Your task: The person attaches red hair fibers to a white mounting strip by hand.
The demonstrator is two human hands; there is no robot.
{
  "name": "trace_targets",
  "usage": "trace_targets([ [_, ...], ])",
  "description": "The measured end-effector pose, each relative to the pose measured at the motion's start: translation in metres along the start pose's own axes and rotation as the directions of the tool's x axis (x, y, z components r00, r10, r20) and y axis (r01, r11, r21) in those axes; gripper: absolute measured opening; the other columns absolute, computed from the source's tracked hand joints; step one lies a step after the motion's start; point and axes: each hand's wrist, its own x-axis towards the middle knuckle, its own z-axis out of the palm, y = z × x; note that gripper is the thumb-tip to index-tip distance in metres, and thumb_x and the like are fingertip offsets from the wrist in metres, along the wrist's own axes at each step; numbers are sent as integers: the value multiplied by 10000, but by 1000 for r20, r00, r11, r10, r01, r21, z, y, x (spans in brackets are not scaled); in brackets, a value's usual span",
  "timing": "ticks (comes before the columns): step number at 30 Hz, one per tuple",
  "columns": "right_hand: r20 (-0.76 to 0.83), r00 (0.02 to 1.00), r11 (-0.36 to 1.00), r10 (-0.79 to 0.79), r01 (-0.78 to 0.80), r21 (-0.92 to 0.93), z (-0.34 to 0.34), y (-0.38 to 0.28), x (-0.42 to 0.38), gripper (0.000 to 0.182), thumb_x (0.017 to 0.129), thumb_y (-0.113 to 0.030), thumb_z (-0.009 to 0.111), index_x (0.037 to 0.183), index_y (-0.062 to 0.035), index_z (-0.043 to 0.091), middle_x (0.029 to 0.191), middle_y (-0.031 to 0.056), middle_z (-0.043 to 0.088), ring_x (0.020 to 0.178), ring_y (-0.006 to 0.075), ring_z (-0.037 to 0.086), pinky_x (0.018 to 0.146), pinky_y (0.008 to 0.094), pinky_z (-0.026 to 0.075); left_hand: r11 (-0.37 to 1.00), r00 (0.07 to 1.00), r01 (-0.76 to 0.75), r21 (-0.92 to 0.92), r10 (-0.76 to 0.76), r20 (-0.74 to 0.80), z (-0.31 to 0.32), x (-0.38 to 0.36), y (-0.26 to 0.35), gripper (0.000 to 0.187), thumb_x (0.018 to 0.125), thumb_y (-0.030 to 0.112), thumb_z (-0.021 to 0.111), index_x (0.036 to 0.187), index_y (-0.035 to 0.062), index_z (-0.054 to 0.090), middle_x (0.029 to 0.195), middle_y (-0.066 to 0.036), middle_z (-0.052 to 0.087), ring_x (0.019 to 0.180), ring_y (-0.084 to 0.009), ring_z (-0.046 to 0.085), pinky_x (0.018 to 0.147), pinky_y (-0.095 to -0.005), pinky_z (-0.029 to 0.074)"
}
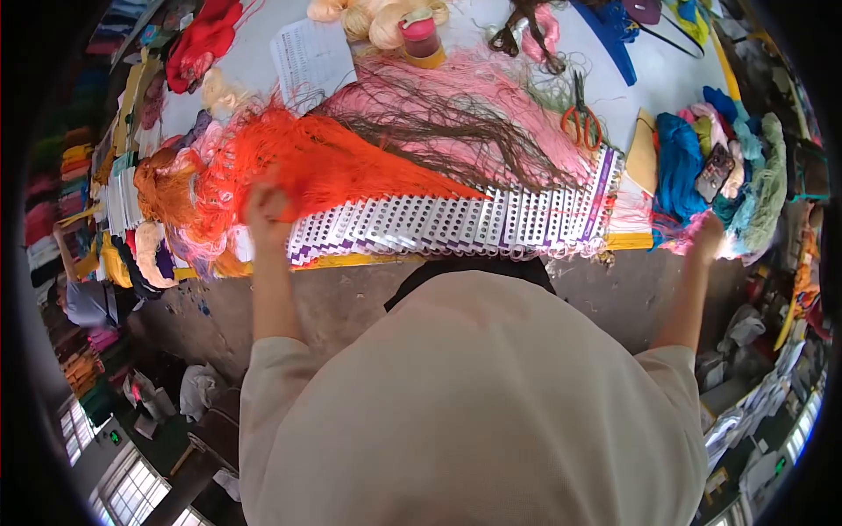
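Note:
My left hand [266,207], smeared by motion, is over a fan of orange-red threads [338,167] on the left of the table; its fingers are hard to make out. A long row of overlapping white punched cards [421,223] lies along the front edge, with the orange-red threads running to it. Far to the right, my right hand [704,233] is closed at a bundle of bright pink threads [674,231], beside blue yarn skeins [680,167]. Brown threads [438,127] and pale pink threads [491,92] spread behind the cards.
Orange-handled scissors [581,123] lie right of the threads. A printed sheet [311,60], a pink thread spool [420,37] and cream skeins [386,24] are at the back. A red skein [202,44] lies back left. Another person [88,298] is at the far left.

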Motion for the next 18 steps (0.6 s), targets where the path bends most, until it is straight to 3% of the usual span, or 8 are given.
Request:
trace_targets([
  [1, -177, 901, 913, -396, 406, 25, 60, 3, -5, 176, 907, -144, 489, 958, -54, 632, 893, 106, 651, 848, 282, 633, 717, 392, 504, 989, 988, 148, -9, -148, -46, 27, 9, -44, 388, 941, 102, 502, 1296, -55, 486, 706, 8, 555, 388, -10, 285, 360, -168, 226],
  [2, -129, 737, 709, -664, 566, -420, 80, -108, -45, 185, 901, -92, 470, 994, -34, 619, 967, 109, 638, 900, 266, 611, 774, 380, 485, 957, 957, 290, 32, -289, -13, 24, 25, -85, 376, 945, 111, 506, 1294, -29, 504, 732, 8, 580, 410, 0, 309, 360, -152, 229],
  [4, 240, 903, 850, -357, 208, 484, 182, -143, -81, 201, 929, -119, 487, 1056, -29, 614, 1004, 101, 654, 859, 248, 623, 736, 334, 497, 835, 833, 545, 75, -530, -159, 40, 40, -164, 279, 957, 185, 544, 1177, 23, 603, 997, -52, 670, 448, 14, 330, 370, -152, 242],
  [6, 444, 833, 839, -329, 42, 542, 159, -298, -153, 172, 957, -182, 527, 1074, -87, 609, 941, 118, 674, 716, 215, 630, 615, 339, 489, 641, 670, 735, 222, -634, -388, 68, 54, -231, 288, 947, 232, 572, 1140, 24, 619, 1132, -87, 657, 492, 0, 329, 414, -135, 269],
  [12, 538, 698, 861, -472, 233, 452, 188, -343, -181, 171, 934, -269, 553, 998, -112, 580, 770, 169, 634, 734, 379, 626, 652, 449, 475, 197, 686, 677, 709, -519, -510, 99, 69, -301, 249, 922, 266, 602, 934, 29, 678, 864, -89, 711, 497, -54, 410, 428, -184, 318],
  [15, 516, 736, 878, -438, 225, 423, 151, -280, -158, 145, 930, -217, 549, 977, -82, 573, 794, 174, 633, 706, 364, 596, 628, 427, 455, 396, 777, 620, 678, -430, -459, 96, 69, -223, 201, 920, 254, 599, 941, 69, 674, 819, -35, 674, 481, -43, 394, 417, -176, 293],
  [17, 523, 841, 808, -137, -211, 550, 124, -185, -140, 168, 954, -198, 498, 996, -67, 595, 915, 122, 669, 789, 313, 616, 651, 407, 485, 626, 895, 429, 651, -199, -398, 63, 66, -131, 191, 905, 241, 621, 999, 78, 654, 778, 26, 577, 487, -13, 367, 400, -155, 246],
  [18, 139, 828, 836, -543, 518, 182, 106, -113, -124, 198, 963, -194, 477, 1055, -79, 611, 928, 125, 677, 816, 303, 641, 669, 419, 501, 761, 891, 372, 532, -131, -435, 39, 68, -70, 199, 899, 159, 592, 1062, 52, 630, 809, 1, 593, 507, -17, 390, 441, -151, 305],
])
